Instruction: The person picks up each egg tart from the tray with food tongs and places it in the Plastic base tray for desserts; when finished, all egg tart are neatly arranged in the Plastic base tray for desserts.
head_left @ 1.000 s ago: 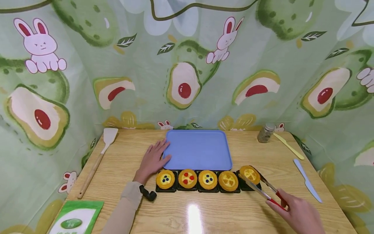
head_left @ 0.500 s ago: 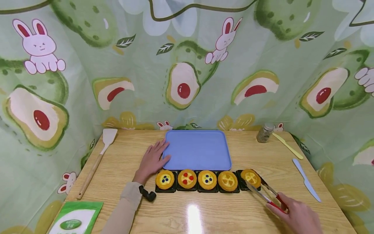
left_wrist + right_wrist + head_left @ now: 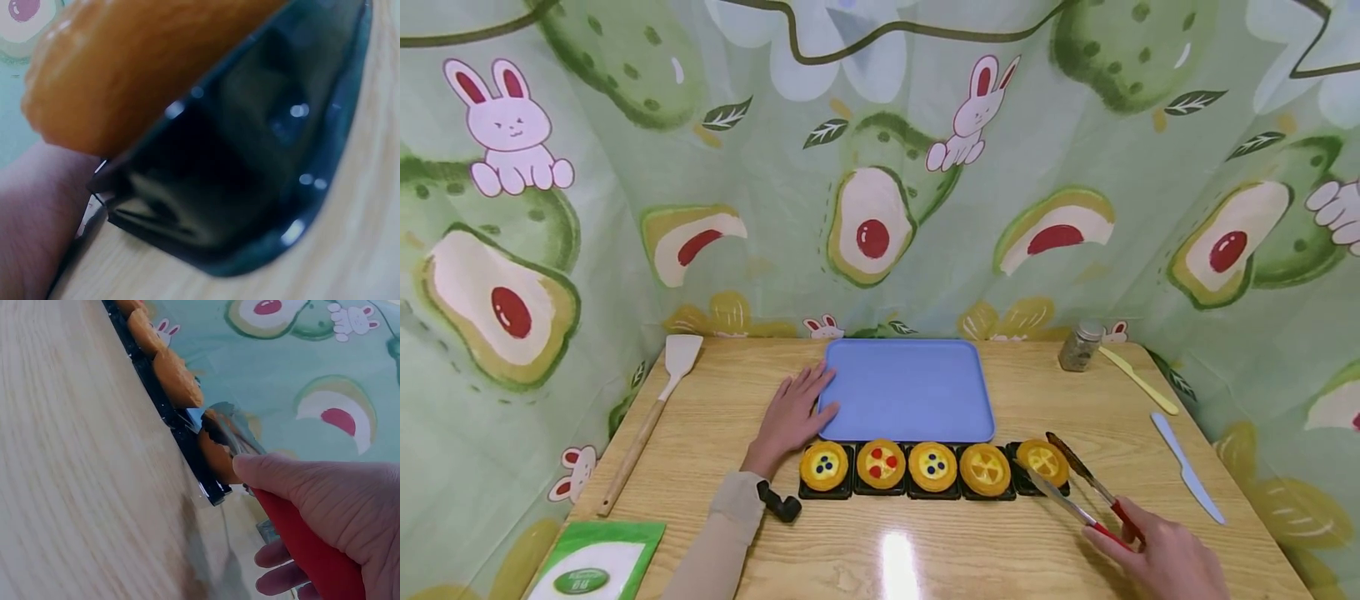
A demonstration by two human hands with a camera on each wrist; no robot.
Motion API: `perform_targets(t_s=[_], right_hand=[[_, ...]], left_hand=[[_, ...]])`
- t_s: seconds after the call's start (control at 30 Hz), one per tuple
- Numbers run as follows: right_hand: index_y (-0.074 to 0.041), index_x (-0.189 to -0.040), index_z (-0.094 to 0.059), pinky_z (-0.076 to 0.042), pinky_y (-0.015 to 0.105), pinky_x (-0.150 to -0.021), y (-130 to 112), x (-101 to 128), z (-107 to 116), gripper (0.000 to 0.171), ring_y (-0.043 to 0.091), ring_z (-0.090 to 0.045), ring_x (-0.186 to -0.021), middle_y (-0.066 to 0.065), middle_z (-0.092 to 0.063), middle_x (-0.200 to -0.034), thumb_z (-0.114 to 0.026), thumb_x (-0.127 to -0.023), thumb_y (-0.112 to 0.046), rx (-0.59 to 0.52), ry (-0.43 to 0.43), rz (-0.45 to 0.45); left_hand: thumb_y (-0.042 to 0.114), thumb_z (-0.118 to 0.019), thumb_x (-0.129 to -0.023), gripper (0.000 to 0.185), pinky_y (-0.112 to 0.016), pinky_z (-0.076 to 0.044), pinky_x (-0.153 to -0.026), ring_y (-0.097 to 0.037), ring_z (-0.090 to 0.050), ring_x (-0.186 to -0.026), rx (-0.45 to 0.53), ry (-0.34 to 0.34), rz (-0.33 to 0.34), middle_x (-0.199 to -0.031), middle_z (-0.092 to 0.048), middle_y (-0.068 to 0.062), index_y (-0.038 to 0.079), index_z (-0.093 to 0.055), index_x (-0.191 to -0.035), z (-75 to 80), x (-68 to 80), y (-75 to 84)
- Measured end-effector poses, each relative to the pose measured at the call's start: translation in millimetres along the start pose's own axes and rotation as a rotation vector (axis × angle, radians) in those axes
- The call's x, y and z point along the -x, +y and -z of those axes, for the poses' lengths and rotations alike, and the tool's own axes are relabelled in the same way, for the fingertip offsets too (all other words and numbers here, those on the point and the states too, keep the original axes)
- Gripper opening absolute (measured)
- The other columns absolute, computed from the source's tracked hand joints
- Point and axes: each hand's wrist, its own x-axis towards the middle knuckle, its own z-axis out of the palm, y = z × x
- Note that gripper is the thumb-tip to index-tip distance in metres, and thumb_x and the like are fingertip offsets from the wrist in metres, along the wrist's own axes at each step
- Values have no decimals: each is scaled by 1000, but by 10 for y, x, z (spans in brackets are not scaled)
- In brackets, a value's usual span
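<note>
My left hand point(image 3: 792, 410) lies with straight fingers on the left edge of a blue tray point(image 3: 906, 392). My right hand point(image 3: 1165, 550) grips red-handled metal tongs point(image 3: 1060, 492). The tongs' arms are spread around the rightmost egg tart point(image 3: 1042, 463), which has a cross-like yellow topping and sits in a black plastic holder point(image 3: 1021, 482). One tong arm overlaps the tart's lower left; the other stands off its right side. In the right wrist view the tongs point(image 3: 300, 544) cover part of that tart point(image 3: 215, 456). A blurred tart point(image 3: 137, 69) and black holder fill the left wrist view.
More tarts in black holders line the tray's front edge, including a red-dotted tart point(image 3: 881, 464) and a blue-dotted tart point(image 3: 933, 467). A spatula point(image 3: 655, 425) and green packet point(image 3: 598, 558) lie left. A spice jar point(image 3: 1081, 346), yellow knife point(image 3: 1138, 379) and blue knife point(image 3: 1187, 471) are right.
The rightmost tart has come down into its black holder, and the tongs' arms have spread wider around it. My left hand stays at the tray's edge.
</note>
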Motion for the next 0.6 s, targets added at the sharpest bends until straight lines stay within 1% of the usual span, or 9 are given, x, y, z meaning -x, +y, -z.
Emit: perform_targets(t_s=[0.17,0.27,0.37,0.43,0.53,0.6], right_hand=[[-19,-79,-54,-27,28,-45,9,7,32,46,13,-37,-49,-6,-41,-60,-83,-85,-54,-30,83,18],[-16,-83,-55,-27,28,-46,35,-22,82,45,14,-36,-50,-4,-41,-62,-81,-88,-52,-62,95,0],[-13,-85,-54,-29,28,-48,73,-86,134,46,15,-38,-54,-1,-43,-65,-78,-91,-51,-98,110,-35],[-9,-87,-55,-31,28,-49,97,-140,150,46,16,-41,-56,0,-48,-67,-77,-93,-50,-126,130,-56],[-5,-90,-58,-34,28,-50,130,-234,141,47,17,-45,-59,1,-55,-69,-76,-94,-48,-161,167,-77],[-3,-89,-58,-34,28,-51,152,-306,123,47,17,-46,-59,1,-56,-68,-76,-95,-46,-177,196,-80]], left_hand=[[57,-48,-105,71,-62,-14,-126,-36,-23,-158,10,7,-4,-173,-25,-4,20,-35,-165,-9,-8,-7],[57,-48,-105,71,-63,-15,-125,-37,-24,-158,10,14,-9,-172,-26,-5,19,-36,-165,-10,-7,-3],[57,-49,-105,71,-63,-15,-125,-37,-24,-158,14,16,-11,-172,-26,-5,19,-36,-165,-2,-6,6],[57,-49,-105,72,-62,-14,-126,-36,-23,-158,15,8,-5,-173,-25,-4,20,-35,-165,5,-2,12],[59,-48,-105,72,-60,-12,-127,-34,-21,-159,8,-5,8,-173,-22,-1,22,-33,-166,8,1,12],[59,-46,-105,72,-59,-11,-127,-33,-20,-160,7,-12,14,-174,-21,0,24,-32,-166,8,3,10]])
